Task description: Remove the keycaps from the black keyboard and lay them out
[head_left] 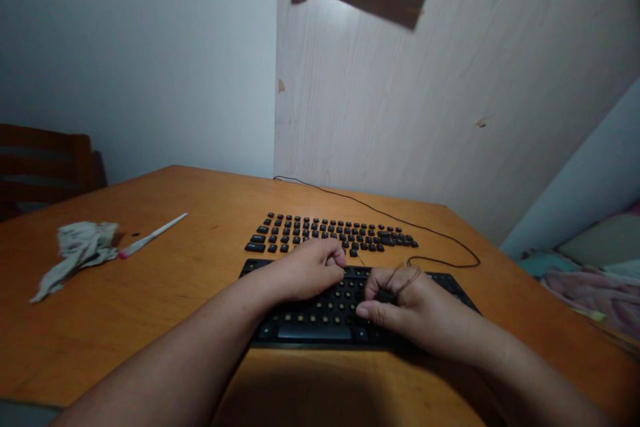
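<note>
A black keyboard (315, 332) lies in front of me with most of its keycaps off, showing yellowish switch stems. The wide space bar and a few bottom-row keys are still on it. My left hand (313, 270) rests over the keyboard's upper middle, fingers curled in; whatever they hold is hidden. Over its right half, my right hand (415, 307) is closed around a small dark tool with thin wire loops, which looks like a wire keycap puller (407, 273). Behind the keyboard, loose black keycaps (295, 230) lie in rows, partly covered by my left hand.
A crumpled pale cloth (87, 247) and a slim white brush-like tool (155, 233) lie to the left on the wooden table (165, 307). The keyboard's black cable (350, 197) runs behind the keycaps. A wall stands at the table's far edge; a chair (45, 157) is at left.
</note>
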`<state>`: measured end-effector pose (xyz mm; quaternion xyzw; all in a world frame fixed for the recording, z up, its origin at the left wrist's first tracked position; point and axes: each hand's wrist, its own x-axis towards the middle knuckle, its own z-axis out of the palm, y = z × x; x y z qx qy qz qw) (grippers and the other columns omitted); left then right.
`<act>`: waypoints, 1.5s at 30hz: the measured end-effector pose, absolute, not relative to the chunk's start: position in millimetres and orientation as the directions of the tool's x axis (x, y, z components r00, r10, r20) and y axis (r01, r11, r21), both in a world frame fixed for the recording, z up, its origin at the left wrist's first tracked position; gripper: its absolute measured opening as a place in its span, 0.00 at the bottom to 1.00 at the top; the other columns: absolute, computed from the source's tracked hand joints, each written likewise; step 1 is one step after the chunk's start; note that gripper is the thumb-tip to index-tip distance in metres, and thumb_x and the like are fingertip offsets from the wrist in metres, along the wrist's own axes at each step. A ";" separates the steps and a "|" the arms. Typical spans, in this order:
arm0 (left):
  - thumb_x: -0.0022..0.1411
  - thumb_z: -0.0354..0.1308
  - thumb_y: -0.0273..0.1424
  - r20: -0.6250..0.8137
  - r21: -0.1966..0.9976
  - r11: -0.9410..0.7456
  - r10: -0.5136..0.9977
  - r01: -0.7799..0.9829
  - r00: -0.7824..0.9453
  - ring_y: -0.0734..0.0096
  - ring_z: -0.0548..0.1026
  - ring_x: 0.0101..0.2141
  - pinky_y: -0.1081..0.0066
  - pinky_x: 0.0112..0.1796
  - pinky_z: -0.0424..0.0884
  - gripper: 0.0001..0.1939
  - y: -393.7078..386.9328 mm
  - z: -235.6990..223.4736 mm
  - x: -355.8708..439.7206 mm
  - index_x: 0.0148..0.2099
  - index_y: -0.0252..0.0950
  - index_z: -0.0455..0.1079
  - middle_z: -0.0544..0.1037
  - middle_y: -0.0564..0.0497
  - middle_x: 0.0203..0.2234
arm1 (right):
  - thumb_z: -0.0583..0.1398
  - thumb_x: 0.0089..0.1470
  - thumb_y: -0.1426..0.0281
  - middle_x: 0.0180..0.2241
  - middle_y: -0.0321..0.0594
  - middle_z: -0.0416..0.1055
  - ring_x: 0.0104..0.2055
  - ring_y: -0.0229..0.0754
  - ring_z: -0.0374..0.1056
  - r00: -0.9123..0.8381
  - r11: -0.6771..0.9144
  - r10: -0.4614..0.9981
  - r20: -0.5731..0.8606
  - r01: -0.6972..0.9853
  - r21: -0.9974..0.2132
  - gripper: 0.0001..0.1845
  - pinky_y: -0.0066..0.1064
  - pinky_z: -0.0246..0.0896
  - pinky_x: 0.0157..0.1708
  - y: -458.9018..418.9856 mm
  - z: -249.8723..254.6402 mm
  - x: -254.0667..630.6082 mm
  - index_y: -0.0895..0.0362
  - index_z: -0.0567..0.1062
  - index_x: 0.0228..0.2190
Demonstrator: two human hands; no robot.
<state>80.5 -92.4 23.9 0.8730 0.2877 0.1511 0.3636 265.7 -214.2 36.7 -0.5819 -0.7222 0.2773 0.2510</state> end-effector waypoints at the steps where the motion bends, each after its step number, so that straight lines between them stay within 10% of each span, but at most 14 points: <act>1: 0.55 0.51 0.30 0.055 0.722 -0.570 0.613 0.393 0.788 0.72 0.68 0.30 0.74 0.28 0.61 0.08 -92.5 23.7 80.4 0.38 0.36 0.68 0.71 0.54 0.28 | 0.63 0.55 0.65 0.22 0.30 0.64 0.24 0.33 0.57 -0.201 0.168 0.979 0.033 0.709 -0.685 0.08 0.24 0.52 0.24 -214.7 36.9 265.3 0.55 0.72 0.28; 38: 0.54 0.51 0.29 0.038 0.688 -0.598 0.595 0.411 0.803 0.72 0.69 0.29 0.74 0.28 0.61 0.08 -96.7 27.6 81.2 0.38 0.37 0.69 0.72 0.54 0.27 | 0.58 0.57 0.68 0.27 0.37 0.73 0.30 0.41 0.67 -0.185 0.214 0.975 0.122 0.642 -0.736 0.07 0.30 0.61 0.32 -215.0 27.4 246.4 0.54 0.74 0.29; 45: 0.54 0.52 0.29 0.010 0.663 -0.606 0.594 0.439 0.804 0.72 0.68 0.29 0.74 0.28 0.59 0.09 -98.8 30.0 81.6 0.38 0.37 0.69 0.72 0.54 0.27 | 0.57 0.55 0.71 0.20 0.29 0.63 0.21 0.33 0.58 -0.103 0.101 0.993 0.053 0.549 -0.830 0.06 0.25 0.54 0.23 -206.6 15.7 251.4 0.56 0.69 0.26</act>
